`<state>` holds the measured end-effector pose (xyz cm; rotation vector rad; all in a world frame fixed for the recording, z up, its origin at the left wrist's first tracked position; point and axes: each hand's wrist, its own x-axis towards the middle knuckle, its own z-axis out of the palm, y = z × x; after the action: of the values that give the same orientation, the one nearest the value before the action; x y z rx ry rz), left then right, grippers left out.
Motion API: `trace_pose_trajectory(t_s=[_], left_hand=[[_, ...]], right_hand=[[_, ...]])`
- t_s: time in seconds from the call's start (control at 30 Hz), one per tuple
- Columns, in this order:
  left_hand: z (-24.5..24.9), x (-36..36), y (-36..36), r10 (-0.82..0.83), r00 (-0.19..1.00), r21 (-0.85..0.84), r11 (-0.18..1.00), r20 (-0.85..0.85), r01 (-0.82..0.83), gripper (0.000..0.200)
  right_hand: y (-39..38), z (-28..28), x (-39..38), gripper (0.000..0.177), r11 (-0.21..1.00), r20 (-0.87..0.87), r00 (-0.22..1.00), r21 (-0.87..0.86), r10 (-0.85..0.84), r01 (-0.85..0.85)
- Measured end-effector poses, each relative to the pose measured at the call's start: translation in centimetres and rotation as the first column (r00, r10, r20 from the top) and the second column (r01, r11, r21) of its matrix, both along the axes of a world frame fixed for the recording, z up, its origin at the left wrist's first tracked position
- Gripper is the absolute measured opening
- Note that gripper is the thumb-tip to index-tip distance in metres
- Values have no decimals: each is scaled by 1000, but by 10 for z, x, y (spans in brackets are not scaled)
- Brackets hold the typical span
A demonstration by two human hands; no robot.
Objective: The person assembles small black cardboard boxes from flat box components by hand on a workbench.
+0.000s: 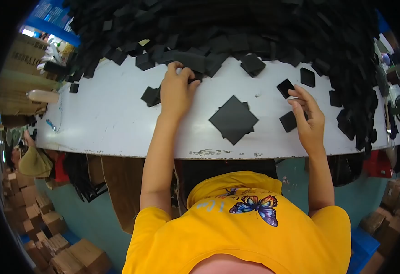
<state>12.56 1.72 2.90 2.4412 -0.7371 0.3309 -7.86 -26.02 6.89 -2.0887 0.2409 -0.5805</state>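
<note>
A large heap of black square pieces (236, 32) covers the far side of a white table (109, 118). My left hand (176, 91) reaches to the heap's near edge, its fingers curled over a black square (195, 61) there. A small stack of black squares (233, 119) lies on the table between my hands. My right hand (308, 119) rests on the table at the right with fingers spread. It sits between one loose black square (285, 87) and another (288, 121), which its thumb touches or nearly touches.
More loose black squares (150, 96) lie beside my left hand and along the right edge (346, 123). Cardboard boxes (49, 228) are stacked on the floor at the left, where another person (33, 160) sits. A cardboard sheet (118, 187) leans under the table.
</note>
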Motion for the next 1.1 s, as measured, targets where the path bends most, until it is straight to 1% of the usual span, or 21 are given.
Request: trace_pose_trajectory(t_s=[0.1,0.13,0.17,0.23,0.3,0.37,0.4,0.43,0.47,0.53,0.6,0.63,0.67,0.7,0.77,0.83,0.87,0.9,0.93,1.0,1.1], left_hand=[[8,-3,7,-29,994,-164,986,-101,12,18],[4,6,20,-62,979,-219,976,-195,18,18],[-2,14,32,-101,951,-271,963,-293,19,19],[26,5,40,-109,834,-495,843,-541,-211,23],[54,-17,45,-65,908,-617,754,-413,-226,24],[80,-44,44,-141,974,-757,652,-178,-44,42],[95,-62,34,-202,979,-761,640,-27,111,50],[109,-81,19,-255,959,-742,618,123,259,58],[118,-98,1,-348,923,-710,609,164,355,65],[135,-116,-9,-473,866,-545,689,161,478,75],[132,-118,-15,-507,857,-441,750,98,494,81],[125,-117,-16,-497,863,-445,754,95,483,81],[119,-116,-17,-488,868,-450,758,91,473,82],[112,-114,-18,-478,874,-455,761,87,462,83],[102,-114,-17,-470,878,-528,726,88,441,83],[93,-114,-15,-480,873,-610,666,90,429,87],[87,-115,-13,-483,872,-650,637,82,414,88],[84,-116,-14,-488,870,-690,604,77,400,89],[84,-120,-15,-487,871,-726,577,62,374,86],[80,-122,-19,-492,866,-758,531,88,379,89],[80,-123,-20,-484,870,-760,530,95,378,92]], right_hand=[[-13,-12,-7,32,1000,-106,994,-2,14,-14],[-16,-16,-7,30,998,-67,998,-57,17,-21],[-21,-17,-7,29,992,-117,993,-125,-25,11],[-32,-18,0,28,964,-206,974,-262,-100,44],[-38,-23,12,24,908,-130,981,-411,-148,82],[-37,-28,29,22,843,-75,984,-530,-161,98],[-33,-31,35,22,810,-71,985,-579,-160,91],[-32,-33,38,21,776,-67,986,-626,-154,78],[-35,-37,42,20,765,-67,986,-640,-155,77],[-35,-49,47,16,752,-74,988,-658,-133,52],[-39,-48,47,13,761,-100,987,-648,-129,34],[-41,-43,47,12,765,-113,985,-644,-131,28],[-40,-34,45,8,785,1,995,-614,-100,79],[-37,-21,45,12,820,117,992,-562,-55,112],[-27,13,38,19,886,336,942,-442,20,139],[1,62,23,24,916,406,903,-399,139,38],[12,86,16,22,922,414,867,-369,278,-119],[27,105,10,21,876,399,831,-440,388,-198],[38,114,8,21,823,376,785,-495,492,-278],[53,127,9,25,705,270,733,-598,625,-381],[62,124,24,32,619,219,702,-686,678,-383]])
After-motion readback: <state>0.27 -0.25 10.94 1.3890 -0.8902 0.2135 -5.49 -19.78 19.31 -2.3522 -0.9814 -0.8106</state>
